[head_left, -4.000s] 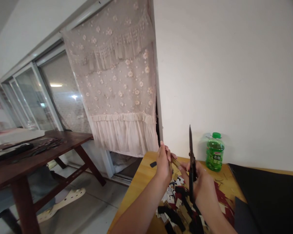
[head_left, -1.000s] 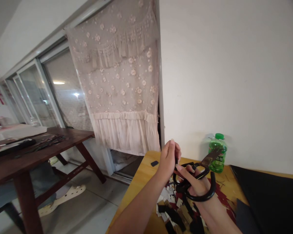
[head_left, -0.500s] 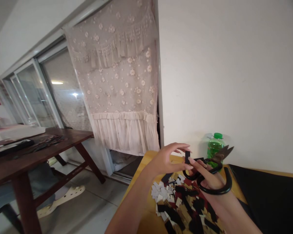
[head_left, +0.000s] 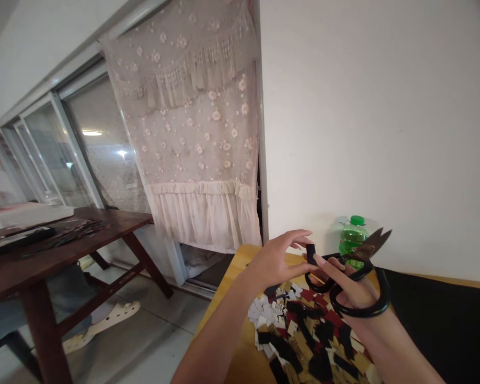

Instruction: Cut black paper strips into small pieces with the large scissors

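Your right hand [head_left: 354, 288] is hooked through the loops of the black shears [head_left: 362, 314], blades pointing up, and your left hand [head_left: 276, 262] arches half open beside it. A small black strip [head_left: 311, 254] stands between them, possibly pinched, though that's hard to tell. Below both hands, a heap of scraps [head_left: 300, 330] covers the near end of the wooden table [head_left: 248, 261].

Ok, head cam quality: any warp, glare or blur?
Head view: strong wide-angle warp, the window frame leans hard; a bright glare spot sits on the window glass; the scissors look slightly soft at the blades, cannot tell if that is motion blur.
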{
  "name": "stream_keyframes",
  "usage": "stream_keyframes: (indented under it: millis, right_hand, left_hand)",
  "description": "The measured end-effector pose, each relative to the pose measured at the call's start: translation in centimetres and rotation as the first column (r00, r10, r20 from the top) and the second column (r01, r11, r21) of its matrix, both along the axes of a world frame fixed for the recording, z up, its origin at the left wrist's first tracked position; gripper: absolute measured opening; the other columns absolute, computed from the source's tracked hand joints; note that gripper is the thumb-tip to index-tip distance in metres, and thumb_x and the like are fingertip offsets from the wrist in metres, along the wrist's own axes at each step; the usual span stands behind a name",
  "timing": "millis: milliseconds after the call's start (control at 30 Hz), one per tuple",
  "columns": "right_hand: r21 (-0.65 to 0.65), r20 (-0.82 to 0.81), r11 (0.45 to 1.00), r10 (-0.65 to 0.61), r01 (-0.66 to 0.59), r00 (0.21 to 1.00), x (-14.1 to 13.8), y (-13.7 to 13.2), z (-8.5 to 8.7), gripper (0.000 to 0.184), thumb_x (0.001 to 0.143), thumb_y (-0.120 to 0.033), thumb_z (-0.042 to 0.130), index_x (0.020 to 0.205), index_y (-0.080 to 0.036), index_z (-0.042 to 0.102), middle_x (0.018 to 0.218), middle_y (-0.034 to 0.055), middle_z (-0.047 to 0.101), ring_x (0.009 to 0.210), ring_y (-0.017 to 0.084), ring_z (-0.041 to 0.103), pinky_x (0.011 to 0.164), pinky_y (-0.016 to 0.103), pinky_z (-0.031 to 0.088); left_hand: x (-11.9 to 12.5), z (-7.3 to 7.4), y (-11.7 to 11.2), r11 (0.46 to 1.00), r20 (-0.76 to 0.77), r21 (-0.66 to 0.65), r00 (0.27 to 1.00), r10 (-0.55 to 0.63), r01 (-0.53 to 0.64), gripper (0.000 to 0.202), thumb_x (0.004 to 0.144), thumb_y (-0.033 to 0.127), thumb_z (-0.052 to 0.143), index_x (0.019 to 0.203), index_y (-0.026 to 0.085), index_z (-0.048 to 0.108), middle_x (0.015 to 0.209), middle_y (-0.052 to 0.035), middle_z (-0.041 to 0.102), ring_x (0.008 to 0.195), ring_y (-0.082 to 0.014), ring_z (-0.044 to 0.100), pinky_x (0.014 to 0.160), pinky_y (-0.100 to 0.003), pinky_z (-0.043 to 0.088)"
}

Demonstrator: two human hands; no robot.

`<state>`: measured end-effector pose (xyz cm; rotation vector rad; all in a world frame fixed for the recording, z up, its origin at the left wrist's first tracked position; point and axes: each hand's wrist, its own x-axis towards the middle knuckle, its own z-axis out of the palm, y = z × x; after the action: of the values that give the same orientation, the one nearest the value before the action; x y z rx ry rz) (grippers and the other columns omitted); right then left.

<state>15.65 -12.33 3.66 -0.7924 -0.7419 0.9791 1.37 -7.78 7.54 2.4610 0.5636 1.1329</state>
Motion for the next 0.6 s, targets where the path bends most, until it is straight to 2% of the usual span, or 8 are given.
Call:
stream_keyframes:
  millis: [100, 200, 267, 367, 467, 533, 600]
  right_hand:
    - [-0.056, -0.052, 0.997, 0.045, -0.048, 0.998, 0.2, -0.1, 0.0, 0.046, 0.049, -0.031, 0.085, 0.057, -0.020, 0.041, 0.056, -0.0039, 0.054, 0.052, 0.014, 0.061, 0.049, 0.022, 0.053]
    - [-0.052, -0.010, 0.999, 0.013, -0.014, 1.000, 0.3, -0.2, 0.2, 0.046, 0.048, -0.032, 0.086, 0.058, -0.020, 0.042, 0.056, -0.0039, 0.055, 0.049, 0.013, 0.059, 0.046, 0.022, 0.051]
    - [-0.045, 0.011, 0.999, -0.001, 0.001, 1.000, 0.5, -0.1, 0.2, 0.047, 0.048, -0.033, 0.086, 0.058, -0.021, 0.042, 0.055, -0.0041, 0.055, 0.047, 0.013, 0.058, 0.043, 0.021, 0.050]
    - [-0.057, 0.008, 0.998, 0.042, -0.041, 0.999, 1.1, 0.1, 0.3, 0.048, 0.048, -0.033, 0.085, 0.057, -0.022, 0.039, 0.055, -0.0023, 0.057, 0.051, 0.015, 0.061, 0.041, 0.021, 0.048]
    - [-0.084, 0.001, 0.992, 0.094, -0.094, 0.996, 1.9, 0.3, 0.7, 0.053, 0.039, -0.035, 0.087, 0.052, -0.023, 0.036, 0.055, 0.0004, 0.060, 0.052, 0.017, 0.061, 0.040, 0.023, 0.048]
    - [-0.111, 0.022, 0.987, 0.123, -0.120, 0.992, 2.3, 0.4, 1.0, 0.055, 0.035, -0.035, 0.087, 0.049, -0.023, 0.036, 0.047, -0.0013, 0.056, 0.044, 0.015, 0.056, 0.040, 0.023, 0.048]
    - [-0.098, 0.095, 0.993, 0.077, -0.068, 0.993, 2.5, 0.4, 1.2, 0.053, 0.035, -0.036, 0.087, 0.048, -0.022, 0.038, 0.043, -0.0024, 0.053, 0.039, 0.014, 0.054, 0.038, 0.025, 0.048]
  left_hand:
    - [0.2, -0.2, -0.1, 0.999, 0.012, 0.050, 1.000, 0.016, -0.016, 0.055, 0.076, 0.034, 0.066, 0.125, 0.024, 0.043, 0.113, -0.0060, 0.062, 0.099, -0.0173, 0.059, 0.090, -0.033, 0.046]
    - [0.4, -0.3, -0.2, 0.994, 0.030, 0.105, 1.000, 0.008, -0.012, 0.052, 0.077, 0.034, 0.065, 0.123, 0.023, 0.045, 0.114, -0.0062, 0.061, 0.101, -0.0167, 0.058, 0.092, -0.032, 0.046]
    - [0.4, -0.2, -0.3, 0.995, 0.037, 0.095, 0.999, 0.003, -0.007, 0.053, 0.075, 0.036, 0.066, 0.122, 0.023, 0.046, 0.115, -0.0066, 0.061, 0.103, -0.0176, 0.058, 0.093, -0.034, 0.045]
    - [0.4, 0.1, -0.5, 1.000, 0.092, -0.008, 0.996, -0.023, 0.024, 0.052, 0.073, 0.036, 0.068, 0.119, 0.022, 0.050, 0.110, -0.0063, 0.064, 0.101, -0.0178, 0.059, 0.092, -0.033, 0.046]
    - [0.5, 0.4, -0.5, 0.989, 0.178, -0.140, 0.984, -0.018, 0.044, 0.025, 0.079, 0.032, 0.063, 0.100, 0.019, 0.061, 0.097, -0.0057, 0.068, 0.090, -0.0152, 0.063, 0.084, -0.029, 0.049]
    - [0.5, 0.4, -0.3, 0.969, 0.219, -0.239, 0.976, -0.013, 0.066, 0.016, 0.080, 0.030, 0.062, 0.088, 0.017, 0.064, 0.091, -0.0059, 0.069, 0.086, -0.0142, 0.064, 0.081, -0.027, 0.050]
    - [0.4, 0.3, -0.1, 0.928, 0.244, -0.353, 0.969, -0.029, 0.117, 0.018, 0.077, 0.030, 0.065, 0.087, 0.016, 0.064, 0.089, -0.0062, 0.068, 0.086, -0.0142, 0.064, 0.081, -0.028, 0.049]
